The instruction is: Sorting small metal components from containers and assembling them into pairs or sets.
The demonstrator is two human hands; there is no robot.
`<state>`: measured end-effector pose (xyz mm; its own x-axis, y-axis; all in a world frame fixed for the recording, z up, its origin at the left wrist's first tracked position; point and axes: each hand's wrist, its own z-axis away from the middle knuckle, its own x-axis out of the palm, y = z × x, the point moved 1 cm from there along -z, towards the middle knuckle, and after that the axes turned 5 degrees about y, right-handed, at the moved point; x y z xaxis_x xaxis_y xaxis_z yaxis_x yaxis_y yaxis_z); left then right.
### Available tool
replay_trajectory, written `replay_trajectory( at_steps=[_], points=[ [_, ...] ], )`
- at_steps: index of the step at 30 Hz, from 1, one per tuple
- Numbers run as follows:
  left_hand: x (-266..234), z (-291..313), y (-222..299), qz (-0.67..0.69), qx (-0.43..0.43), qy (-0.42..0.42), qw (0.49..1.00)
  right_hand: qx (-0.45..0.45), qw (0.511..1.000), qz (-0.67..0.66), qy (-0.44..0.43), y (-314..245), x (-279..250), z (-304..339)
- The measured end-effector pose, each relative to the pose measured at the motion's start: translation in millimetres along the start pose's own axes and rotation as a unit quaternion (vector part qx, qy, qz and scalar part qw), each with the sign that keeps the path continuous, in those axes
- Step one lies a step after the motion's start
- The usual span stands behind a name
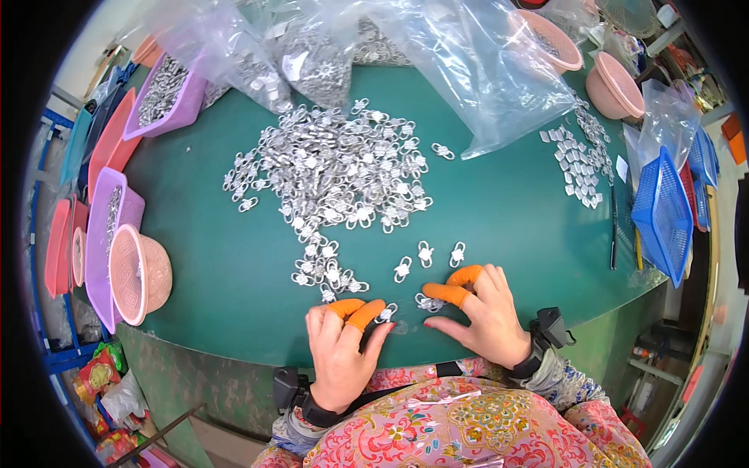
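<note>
My left hand (339,349) pinches a small silver metal clasp (385,313) at the near edge of the green table. Orange finger cots cover two of its fingertips. Opposite it, my right hand (485,318), also with orange cots on two fingers, has its fingertips closed around one or more silver clasps (428,303), partly covered by the fingers. Just beyond the hands lie three separate clasps, including an upright-lying one (425,253). A large heap of silver clasps (335,160) spreads over the table's middle and trails down toward my left hand.
Clear plastic bags (484,70) lie along the far side. Purple bins (100,257) and a pink basket (139,274) stand at the left edge. On the right are flat silver squares (577,168), a dark pen-like stick (614,226) and a blue basket (663,214).
</note>
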<state>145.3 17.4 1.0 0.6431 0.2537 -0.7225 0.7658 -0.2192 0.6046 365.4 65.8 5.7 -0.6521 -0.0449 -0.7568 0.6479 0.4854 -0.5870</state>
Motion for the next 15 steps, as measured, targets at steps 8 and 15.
replay_trajectory(
  at_steps=[8, 15],
  points=[
    [-3.5, -0.7, -0.9, 0.034, -0.018, -0.014, 0.999, -0.051, 0.988, -0.121, -0.084, 2.8, -13.1, 2.0],
    [-3.9, -2.1, -1.2, 0.029, -0.025, -0.027, 0.999, 0.029, 1.0, 0.001, 0.008, 31.1, -21.5, -26.7]
  ],
)
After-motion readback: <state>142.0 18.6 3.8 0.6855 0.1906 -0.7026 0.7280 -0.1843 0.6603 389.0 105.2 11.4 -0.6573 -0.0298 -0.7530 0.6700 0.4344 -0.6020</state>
